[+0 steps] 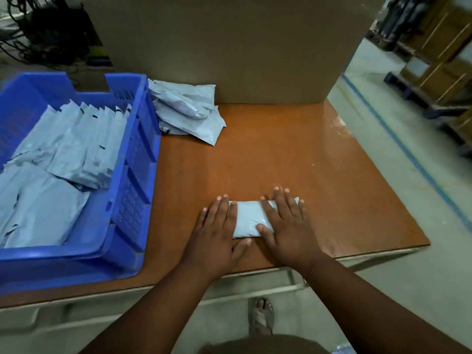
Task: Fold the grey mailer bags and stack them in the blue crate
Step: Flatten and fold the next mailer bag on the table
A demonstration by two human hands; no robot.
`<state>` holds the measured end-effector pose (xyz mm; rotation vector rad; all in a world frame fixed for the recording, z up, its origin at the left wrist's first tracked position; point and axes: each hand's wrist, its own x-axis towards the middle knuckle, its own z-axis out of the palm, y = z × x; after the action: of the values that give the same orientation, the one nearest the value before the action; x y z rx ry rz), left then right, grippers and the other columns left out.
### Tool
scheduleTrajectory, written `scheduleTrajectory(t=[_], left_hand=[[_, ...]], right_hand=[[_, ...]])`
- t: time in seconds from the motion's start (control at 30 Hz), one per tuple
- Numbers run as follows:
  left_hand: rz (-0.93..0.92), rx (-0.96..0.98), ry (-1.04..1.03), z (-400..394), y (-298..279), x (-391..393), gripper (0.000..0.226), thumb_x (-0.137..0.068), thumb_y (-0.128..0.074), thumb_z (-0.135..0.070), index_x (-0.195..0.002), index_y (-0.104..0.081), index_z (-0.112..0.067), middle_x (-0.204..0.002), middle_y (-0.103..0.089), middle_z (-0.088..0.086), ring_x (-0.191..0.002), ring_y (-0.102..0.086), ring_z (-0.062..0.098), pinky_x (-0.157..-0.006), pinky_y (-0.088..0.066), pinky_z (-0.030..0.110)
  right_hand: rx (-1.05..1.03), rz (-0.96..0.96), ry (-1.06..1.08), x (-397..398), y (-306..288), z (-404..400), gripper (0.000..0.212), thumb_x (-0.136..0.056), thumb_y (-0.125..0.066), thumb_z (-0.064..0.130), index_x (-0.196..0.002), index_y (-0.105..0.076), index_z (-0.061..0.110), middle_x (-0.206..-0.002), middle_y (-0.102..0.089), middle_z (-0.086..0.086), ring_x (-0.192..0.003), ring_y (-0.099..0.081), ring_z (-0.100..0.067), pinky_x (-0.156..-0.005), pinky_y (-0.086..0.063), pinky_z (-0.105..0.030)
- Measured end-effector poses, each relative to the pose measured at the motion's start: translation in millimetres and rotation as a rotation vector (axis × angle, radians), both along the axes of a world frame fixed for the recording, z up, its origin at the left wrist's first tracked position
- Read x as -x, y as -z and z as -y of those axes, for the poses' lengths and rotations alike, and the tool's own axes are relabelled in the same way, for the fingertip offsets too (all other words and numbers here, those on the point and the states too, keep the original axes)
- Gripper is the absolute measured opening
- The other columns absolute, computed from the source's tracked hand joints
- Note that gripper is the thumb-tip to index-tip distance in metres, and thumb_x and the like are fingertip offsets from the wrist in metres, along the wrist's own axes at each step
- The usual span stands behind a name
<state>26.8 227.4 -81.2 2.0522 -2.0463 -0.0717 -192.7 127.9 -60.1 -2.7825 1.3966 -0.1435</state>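
A folded grey mailer bag [249, 218] lies near the front edge of the brown table [293, 154]. My left hand [217, 231] lies flat on its left end, fingers spread, thumb along its front edge. My right hand [286, 221] presses flat on its right half and covers that end. The blue crate [135, 159] stands at the left of the table and holds several folded grey bags [76, 149] standing in a row, with more lying flat in front. A loose pile of grey mailer bags [186, 111] rests beside the crate's far right corner.
A large cardboard box [229, 47] stands along the back of the table. The table's right and front edges drop to a grey floor with a blue line [398, 139]. My sandalled foot [260, 315] shows below the front edge. Dark cables [46, 29] lie far left.
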Motion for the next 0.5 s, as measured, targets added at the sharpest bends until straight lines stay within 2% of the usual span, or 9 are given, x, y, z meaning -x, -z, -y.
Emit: scheduleTrajectory(t=[0.1, 0.27, 0.37, 0.5], left_hand=[[-0.027, -0.036, -0.042, 1.7, -0.1, 1.3, 0.083, -0.103, -0.036, -0.065, -0.167, -0.024, -0.014, -0.176, -0.019, 0.009, -0.163, -0.014, 0.024, -0.128, -0.024, 0.051], [-0.018, -0.033, -0.066, 3.1, -7.5, 1.7, 0.075, -0.104, -0.034, -0.058, -0.165, -0.033, -0.014, -0.173, -0.029, 0.009, -0.161, -0.023, 0.026, -0.127, -0.028, 0.053], [-0.002, -0.017, -0.047, 10.9, -23.3, 12.2, 0.073, -0.106, -0.028, -0.058, -0.165, -0.033, -0.015, -0.174, -0.024, 0.008, -0.163, -0.016, 0.025, -0.129, -0.021, 0.053], [-0.022, -0.052, -0.054, 39.1, -46.9, 35.9, 0.072, -0.106, -0.015, -0.057, -0.168, -0.024, -0.020, -0.177, -0.013, 0.003, -0.164, -0.003, 0.021, -0.132, -0.008, 0.049]], right_hand=[[-0.053, -0.010, 0.007, -1.2, -5.8, 5.0, 0.073, -0.106, -0.023, 0.071, -0.168, -0.019, 0.033, -0.178, -0.006, -0.004, -0.164, -0.002, -0.025, -0.131, -0.009, -0.054], [-0.149, 0.032, -0.002, 6.0, -19.5, 10.6, 0.074, -0.105, -0.017, 0.071, -0.169, -0.017, 0.034, -0.178, -0.001, 0.004, -0.164, 0.000, -0.018, -0.129, 0.004, -0.042], [-0.159, 0.089, 0.056, 22.7, -28.2, 22.3, 0.067, -0.107, -0.021, 0.067, -0.167, -0.022, 0.036, -0.178, -0.005, 0.005, -0.163, -0.001, -0.016, -0.130, 0.000, -0.044], [-0.107, 0.095, 0.128, 26.1, -38.4, 48.2, 0.065, -0.106, -0.023, 0.066, -0.162, -0.031, 0.034, -0.177, -0.013, -0.004, -0.163, -0.010, -0.027, -0.130, -0.010, -0.054]])
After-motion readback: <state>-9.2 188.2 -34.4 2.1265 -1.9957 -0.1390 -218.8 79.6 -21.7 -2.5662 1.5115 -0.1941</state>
